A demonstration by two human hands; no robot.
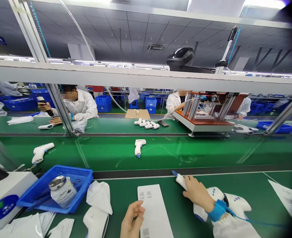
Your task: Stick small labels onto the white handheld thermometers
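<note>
My right hand [197, 191] is wrapped over a white infrared thermometer [180, 181], whose blue-tipped end points up and left; the rest is under my palm. A blue wrist strap circles that wrist. Beside and beneath the wrist lie more white thermometers [236, 203] with blue buttons, partly covered by my arm. My left hand [133, 218] is loosely curled at the left edge of a white label sheet [156, 211] with small printed codes. A gap shows between its thumb and fingers, and I see nothing held there.
A blue tray [83, 195] with a lidded bottle [63, 191] stands left, near a white device [7, 198]. One thermometer [96, 219] lies by white pouches. Others [139, 147] rest on the green conveyor [106, 152]. Across it are co-workers [82, 104] and a fixture [203, 124].
</note>
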